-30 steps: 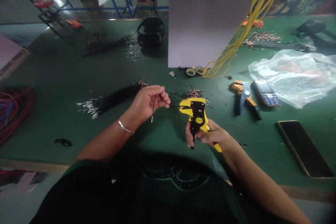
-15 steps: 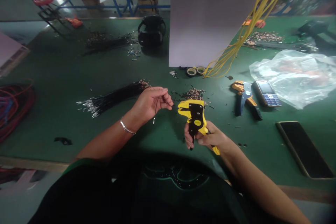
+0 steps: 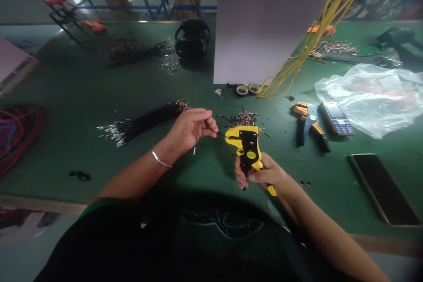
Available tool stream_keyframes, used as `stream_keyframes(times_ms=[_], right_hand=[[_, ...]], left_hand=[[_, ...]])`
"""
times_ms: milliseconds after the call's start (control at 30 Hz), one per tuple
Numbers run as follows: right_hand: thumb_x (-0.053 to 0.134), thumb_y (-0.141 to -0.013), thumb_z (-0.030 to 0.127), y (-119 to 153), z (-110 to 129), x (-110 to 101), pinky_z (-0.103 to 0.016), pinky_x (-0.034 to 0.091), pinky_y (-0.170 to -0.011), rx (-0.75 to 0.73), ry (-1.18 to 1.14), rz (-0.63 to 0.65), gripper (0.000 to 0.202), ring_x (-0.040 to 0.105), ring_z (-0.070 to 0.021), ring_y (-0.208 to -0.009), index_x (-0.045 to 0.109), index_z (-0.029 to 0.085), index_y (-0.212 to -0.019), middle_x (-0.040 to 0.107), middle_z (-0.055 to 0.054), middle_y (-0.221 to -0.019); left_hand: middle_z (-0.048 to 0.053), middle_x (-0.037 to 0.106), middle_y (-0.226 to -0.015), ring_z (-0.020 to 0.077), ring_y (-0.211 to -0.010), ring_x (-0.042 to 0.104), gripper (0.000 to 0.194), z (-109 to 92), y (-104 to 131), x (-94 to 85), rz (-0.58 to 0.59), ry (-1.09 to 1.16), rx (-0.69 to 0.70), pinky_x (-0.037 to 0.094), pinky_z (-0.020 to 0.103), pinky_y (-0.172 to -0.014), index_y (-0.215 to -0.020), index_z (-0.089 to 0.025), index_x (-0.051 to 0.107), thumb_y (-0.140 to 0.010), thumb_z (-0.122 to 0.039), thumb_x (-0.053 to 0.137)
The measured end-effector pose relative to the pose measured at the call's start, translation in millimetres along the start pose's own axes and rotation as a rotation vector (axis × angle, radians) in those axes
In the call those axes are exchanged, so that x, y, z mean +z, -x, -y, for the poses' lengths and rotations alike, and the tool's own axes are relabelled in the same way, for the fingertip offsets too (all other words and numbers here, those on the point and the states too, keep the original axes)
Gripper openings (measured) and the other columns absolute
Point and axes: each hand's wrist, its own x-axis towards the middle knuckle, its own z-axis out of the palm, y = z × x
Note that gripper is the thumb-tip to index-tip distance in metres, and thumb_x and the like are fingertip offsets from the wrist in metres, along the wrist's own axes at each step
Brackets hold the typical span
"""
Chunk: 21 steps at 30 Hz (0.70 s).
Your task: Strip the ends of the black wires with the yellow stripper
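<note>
My left hand [image 3: 193, 130] is closed on a thin black wire [image 3: 195, 143], whose light metal tip hangs below the fingers. The wire's other end is hidden in the grip. In my right hand [image 3: 261, 172] is a yellow and black wire stripper [image 3: 249, 145], its jaws pointing left toward the left hand, a short gap away. Behind the jaws lies a heap of wire scraps [image 3: 244, 118] with coppery ends. A bundle of black wires [image 3: 145, 121] stretches out left of my left hand, silvery ends at the left and coppery ends at the right.
To the right lie a blue and orange stripper [image 3: 310, 123], a keypad phone [image 3: 337, 118], a smartphone [image 3: 383, 189] and a clear plastic bag [image 3: 376, 97]. Yellow wires [image 3: 307, 53] hang by a grey panel [image 3: 257, 26]. Tape rolls [image 3: 242, 90] sit at its foot. Red cables [image 3: 20, 136] lie left.
The view has shifted very slightly. The wire stripper in my right hand has tilted a little and its handles look slightly closer together. My left hand keeps the wire in the same place.
</note>
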Motion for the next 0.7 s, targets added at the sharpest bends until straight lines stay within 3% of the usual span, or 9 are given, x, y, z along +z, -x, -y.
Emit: stream_keyframes(times_ms=[233,500,700], right_hand=[[0.072,-0.073,0.014,1,2,6,-0.029,0.049,-0.050,-0.011,0.014,-0.055,0.016,0.054,-0.0113,-0.049,0.063,0.011,-0.085,0.058,0.000,-0.063],[0.072,-0.077,0.021,2,-2,11,-0.024,0.042,-0.041,0.007,0.095,-0.201,0.018,0.046,-0.0085,-0.040,0.055,0.014,-0.079,0.052,0.005,-0.051],[0.072,-0.076,0.022,1,-8,14,-0.023,0.040,-0.038,0.015,0.104,-0.255,0.020,0.044,-0.0076,-0.037,0.054,0.015,-0.077,0.050,0.006,-0.048]], left_hand=[[0.006,0.063,-0.064,0.0161,-0.061,0.064,0.019,-1,1,-1.1,0.000,-0.011,-0.007,0.053,0.030,-0.060,-0.064,-0.012,0.061,-0.081,-0.021,0.061],[0.005,0.062,-0.067,0.0165,-0.070,0.064,0.021,-1,-1,4.0,0.052,0.169,0.037,0.052,0.042,-0.088,-0.064,-0.012,0.061,-0.085,-0.020,0.060],[0.005,0.061,-0.068,0.0154,-0.068,0.063,0.028,5,-3,5.9,0.078,0.264,0.034,0.052,0.039,-0.085,-0.064,-0.013,0.060,-0.090,-0.020,0.052]])
